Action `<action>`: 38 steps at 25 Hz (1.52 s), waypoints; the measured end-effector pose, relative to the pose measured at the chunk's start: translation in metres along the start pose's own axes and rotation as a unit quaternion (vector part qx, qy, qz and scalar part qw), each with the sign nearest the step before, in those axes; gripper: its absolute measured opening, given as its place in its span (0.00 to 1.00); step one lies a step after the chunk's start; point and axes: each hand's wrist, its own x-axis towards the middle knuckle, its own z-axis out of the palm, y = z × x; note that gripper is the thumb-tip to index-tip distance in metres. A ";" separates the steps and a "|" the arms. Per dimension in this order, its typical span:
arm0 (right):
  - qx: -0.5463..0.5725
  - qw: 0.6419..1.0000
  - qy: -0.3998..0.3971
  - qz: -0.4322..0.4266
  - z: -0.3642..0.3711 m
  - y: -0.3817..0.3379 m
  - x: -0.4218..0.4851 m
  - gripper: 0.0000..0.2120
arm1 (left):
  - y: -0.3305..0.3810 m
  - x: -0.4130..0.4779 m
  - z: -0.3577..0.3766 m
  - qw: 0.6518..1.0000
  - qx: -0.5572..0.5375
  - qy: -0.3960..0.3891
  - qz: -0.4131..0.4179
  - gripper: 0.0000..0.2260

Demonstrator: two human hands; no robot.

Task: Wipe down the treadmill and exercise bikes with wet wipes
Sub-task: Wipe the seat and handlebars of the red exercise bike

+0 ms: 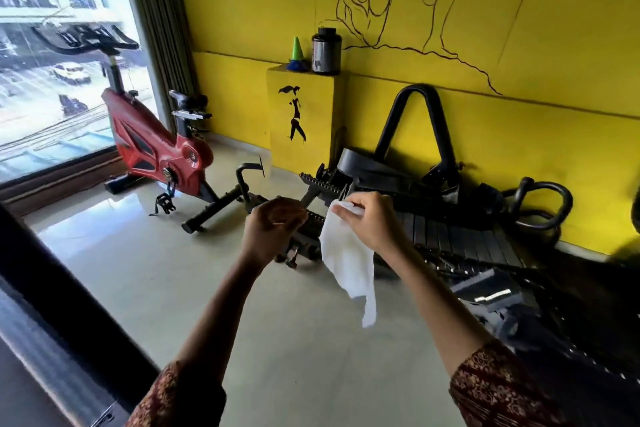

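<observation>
Nearest us, two patterned sleeves (498,388) lead to raised hands held close together, not touching. Our right hand (367,222) pinches the top edge of a white wet wipe (346,260), which hangs free above the floor (277,340). Our left hand (272,229) has curled fingers; we cannot tell whether it holds anything. Beyond, black machine parts (433,184) lie against the yellow wall (554,135). Farther left, a red exercise bike (159,149) stands by the window (52,80). A green cone (296,49) and a dark jar (326,51) top a yellow ledge (304,107).

Green cone (296,49), dark jar (326,51)
</observation>
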 end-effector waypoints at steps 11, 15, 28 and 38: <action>0.080 0.985 -0.121 -0.088 0.176 0.054 0.263 0.15 | -0.095 0.210 -0.067 0.987 0.081 0.130 -0.052 0.07; 0.103 0.970 -0.165 -0.143 0.245 0.042 0.372 0.16 | -0.110 0.290 -0.114 0.969 0.114 0.211 -0.062 0.08; 0.218 0.885 -0.289 -0.293 0.490 -0.048 0.574 0.12 | -0.227 0.446 -0.300 0.908 0.152 0.377 -0.106 0.08; 0.266 0.863 -0.316 -0.292 0.697 -0.154 0.720 0.10 | -0.311 0.583 -0.496 0.892 0.189 0.397 -0.108 0.08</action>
